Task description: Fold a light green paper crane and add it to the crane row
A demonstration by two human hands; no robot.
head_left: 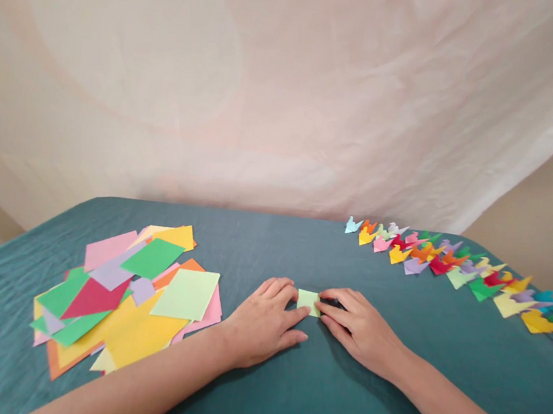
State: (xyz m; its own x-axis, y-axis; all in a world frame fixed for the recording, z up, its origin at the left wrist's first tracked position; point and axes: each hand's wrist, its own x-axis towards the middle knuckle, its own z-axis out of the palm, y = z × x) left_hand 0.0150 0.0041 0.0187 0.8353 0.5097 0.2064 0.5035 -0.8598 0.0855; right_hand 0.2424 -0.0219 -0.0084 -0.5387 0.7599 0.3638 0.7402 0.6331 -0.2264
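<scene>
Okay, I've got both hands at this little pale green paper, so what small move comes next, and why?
I'd probably run the right hand along the pale green paper's right edge to press it flat: its fingertips are there, while the left hand seems to steady the opposite side.

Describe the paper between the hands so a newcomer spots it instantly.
On the dark teal tablecloth, look between the loose paper pile and the folded birds. There, the left hand and right hand touch a small pale green piece. It alone lies apart from both groups.
</scene>
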